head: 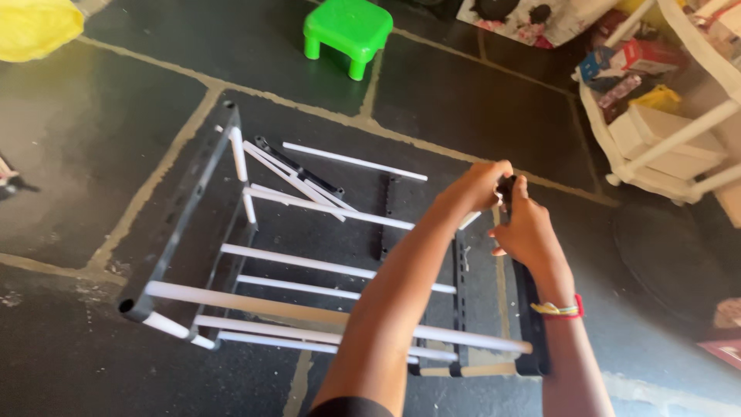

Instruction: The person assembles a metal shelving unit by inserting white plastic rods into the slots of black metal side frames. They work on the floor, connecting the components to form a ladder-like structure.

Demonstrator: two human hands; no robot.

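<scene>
Dark stone floor [478, 108] is carrying a partly built rack [309, 301]: several white rods are seated between black rails. Left hand [480, 185] and right hand [523, 230] are gripping the right rail's top end [505, 188]. Loose rods [353, 161] are lying unfitted.

head view, looking down (steeply), floor near

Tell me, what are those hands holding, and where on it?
Both the left hand and right hand grip the top end of the rack's black side rail.
</scene>
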